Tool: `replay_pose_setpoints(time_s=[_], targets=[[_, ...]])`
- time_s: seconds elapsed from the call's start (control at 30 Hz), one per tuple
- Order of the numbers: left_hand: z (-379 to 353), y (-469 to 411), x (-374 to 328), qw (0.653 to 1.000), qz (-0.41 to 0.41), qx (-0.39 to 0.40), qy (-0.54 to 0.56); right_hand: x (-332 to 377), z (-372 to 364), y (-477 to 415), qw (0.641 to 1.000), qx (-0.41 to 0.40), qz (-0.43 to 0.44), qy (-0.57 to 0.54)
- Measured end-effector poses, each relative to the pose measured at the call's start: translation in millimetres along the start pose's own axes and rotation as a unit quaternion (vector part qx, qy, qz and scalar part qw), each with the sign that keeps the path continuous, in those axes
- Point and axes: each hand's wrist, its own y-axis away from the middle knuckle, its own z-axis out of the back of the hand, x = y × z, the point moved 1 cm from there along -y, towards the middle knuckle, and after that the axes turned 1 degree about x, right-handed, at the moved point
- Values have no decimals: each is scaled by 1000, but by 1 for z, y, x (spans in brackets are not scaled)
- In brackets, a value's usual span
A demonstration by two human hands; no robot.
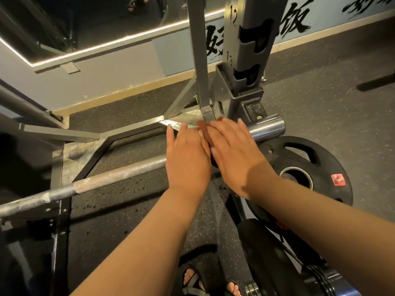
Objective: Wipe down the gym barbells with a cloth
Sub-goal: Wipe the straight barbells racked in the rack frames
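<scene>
Left hand [188, 159], right hand [233, 154] flat, fingers [170, 136] straight, side by side over bar [119, 175] running 8 to 2 o'clock. Reddish cloth [202, 127] maybe under them; cannot tell. Risk: bar rolls, fingers pinched against plate [320, 165] at 3 o'clock.

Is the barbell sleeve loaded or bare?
Bare where visible: the shiny steel barbell sleeve carries no plate; the black rubber weight plate sits off it.

Black weight plate [327, 167] beside numbered rack upright [254, 39], speckled rubber floor [320, 92], wall mirror [85, 22] behind
</scene>
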Motion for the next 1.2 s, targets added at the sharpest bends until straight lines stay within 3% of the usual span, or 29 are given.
replay_pose_setpoints(time_s=[0.1, 0.23, 0.33, 0.53, 0.63, 0.73, 0.93, 1.1, 1.2], targets=[[-3, -1, 2, 1000, 3, 1, -4, -10, -1, 9, 999, -11, 35, -4], [-1, 0, 1, 1000, -9, 0, 0, 2, 12, -30, 999, 29, -37, 18], [0, 0, 1, 1000, -5, 5, -7, 9, 7, -32, 998, 1, -57, -7], [1, 0, 2, 999, 5, 5, -33, -7, 0, 0, 1000, -19, 17, -3], [0, 0, 1, 1000, 6, -4, -11, -9, 11, -23, 999, 22, -40, -3], [-1, 1, 0, 999, -4, -30, 42, -1, 5, -32, 997, -7, -79, -5], [-4, 1, 1, 998, -10, -48, 43, -10, 1, -12, 1000, 3, -3, 17], [-3, 0, 0, 998, -8, -48, 46, 1, 4, -27, 998, -3, -58, 8], [-3, 0, 0, 999, -9, -32, 43, 3, -5, -11, 999, -10, -37, 1]])
